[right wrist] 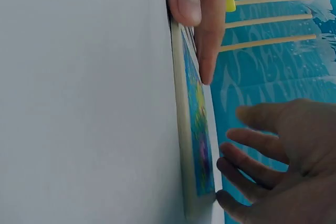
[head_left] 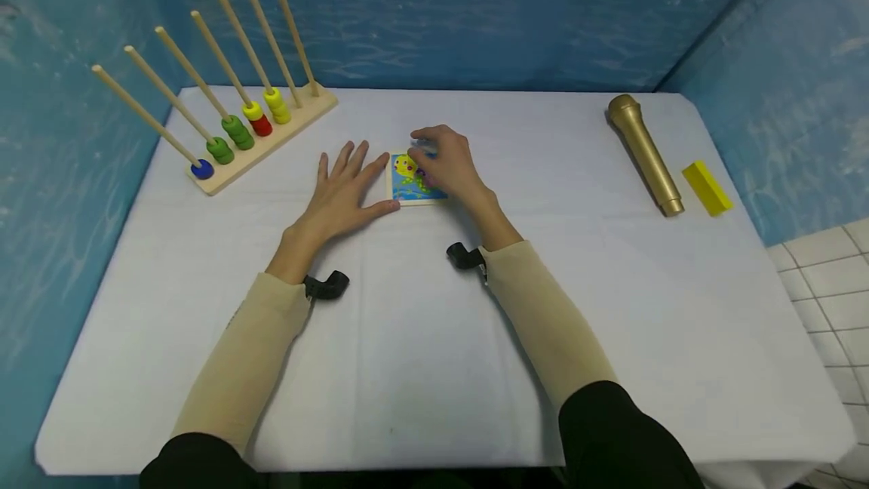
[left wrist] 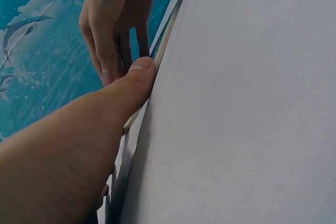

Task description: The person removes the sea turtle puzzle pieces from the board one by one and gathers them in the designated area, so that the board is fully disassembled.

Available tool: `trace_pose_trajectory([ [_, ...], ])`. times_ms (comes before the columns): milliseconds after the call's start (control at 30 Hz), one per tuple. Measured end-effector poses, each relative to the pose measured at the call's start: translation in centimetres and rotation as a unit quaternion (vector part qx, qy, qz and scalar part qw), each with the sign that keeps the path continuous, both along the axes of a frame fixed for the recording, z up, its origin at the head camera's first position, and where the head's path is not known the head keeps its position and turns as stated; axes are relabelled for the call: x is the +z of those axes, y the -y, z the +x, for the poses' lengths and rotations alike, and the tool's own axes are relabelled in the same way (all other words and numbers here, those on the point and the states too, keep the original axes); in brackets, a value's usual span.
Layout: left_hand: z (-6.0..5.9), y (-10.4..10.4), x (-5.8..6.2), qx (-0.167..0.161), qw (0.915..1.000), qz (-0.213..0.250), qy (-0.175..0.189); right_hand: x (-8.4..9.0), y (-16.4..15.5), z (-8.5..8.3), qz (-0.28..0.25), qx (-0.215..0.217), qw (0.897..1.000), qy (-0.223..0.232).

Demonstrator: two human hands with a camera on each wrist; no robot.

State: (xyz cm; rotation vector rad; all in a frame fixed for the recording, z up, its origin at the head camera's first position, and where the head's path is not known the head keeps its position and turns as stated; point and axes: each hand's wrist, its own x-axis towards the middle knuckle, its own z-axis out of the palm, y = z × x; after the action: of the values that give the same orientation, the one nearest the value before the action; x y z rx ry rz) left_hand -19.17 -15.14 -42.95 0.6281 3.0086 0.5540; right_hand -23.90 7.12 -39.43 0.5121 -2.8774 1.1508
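A small square wooden picture board (head_left: 399,193) lies flat on the table, its blue face showing yellow, green and purple shapes. My left hand (head_left: 345,198) rests beside it, fingers spread, with forefinger and thumb at its left edge. The left wrist view shows the left thumb (left wrist: 140,69) against the board's thin side. Over the picture's right part hovers my right hand (head_left: 453,166), thumb and forefinger bent and apart; it covers some of the picture. Seen in the right wrist view, the fingers of the right hand (right wrist: 283,156) are loosely bent beside the board (right wrist: 195,129), with nothing between them.
A wooden bead stand (head_left: 261,146) with upright pegs and coloured beads occupies the back left of the white-covered table (head_left: 407,353). At the back right lie a gold microphone (head_left: 645,153) and a yellow block (head_left: 707,187). Blue walls (head_left: 509,21) enclose the table's back and sides.
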Motion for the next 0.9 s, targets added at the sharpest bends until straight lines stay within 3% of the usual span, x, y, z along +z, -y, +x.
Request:
trace_pose_trajectory([
  [467,-0.1,0.1,-0.4,0.005,0.9998,-0.009,-0.014,-2.3,0.8,-0.3,-0.034,0.025,0.997,-0.063],
  [900,-0.1,0.1,-0.2,0.005,0.9998,-0.014,-0.013,-2.8,1.0,-0.6,-0.023,0.025,0.997,-0.063],
])
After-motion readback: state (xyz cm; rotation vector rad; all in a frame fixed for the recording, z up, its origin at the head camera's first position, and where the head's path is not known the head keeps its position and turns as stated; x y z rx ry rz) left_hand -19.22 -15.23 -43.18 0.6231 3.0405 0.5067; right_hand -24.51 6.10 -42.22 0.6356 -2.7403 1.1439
